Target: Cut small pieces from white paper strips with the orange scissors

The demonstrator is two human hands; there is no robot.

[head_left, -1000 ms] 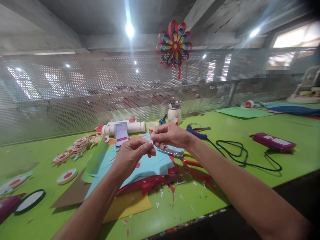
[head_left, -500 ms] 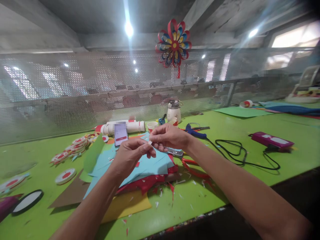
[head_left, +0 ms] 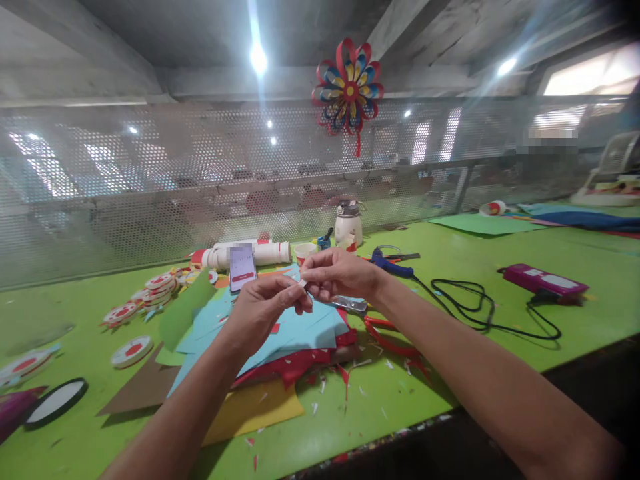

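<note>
Over a stack of light blue paper sheets (head_left: pixel 295 337), my two hands meet with their fingertips almost touching. My left hand (head_left: pixel 267 303) pinches a small white piece of paper (head_left: pixel 303 283) between thumb and forefinger. From the other side, my right hand (head_left: pixel 340 273) closes its fingertips on the same little piece. Just below the right hand lies a metal-bladed cutter (head_left: pixel 351 305), and beside it are orange-handled scissors (head_left: pixel 387 337) partly covered by my right forearm. Red felt or paper (head_left: pixel 300 367) shows under the blue sheets.
A phone (head_left: pixel 243 269) leans against white rolls (head_left: pixel 273 252) behind the papers. Round red-and-white paper pieces (head_left: pixel 133 350) lie left. A blue glue gun (head_left: pixel 393 265), its black cable (head_left: pixel 465 303) and a purple box (head_left: pixel 544 283) lie right. A bottle (head_left: pixel 349 223) stands at the back.
Both hands stay nearly in place, the fingertips shifting slightly around the small white piece. The green paper at the left has tilted lower.
</note>
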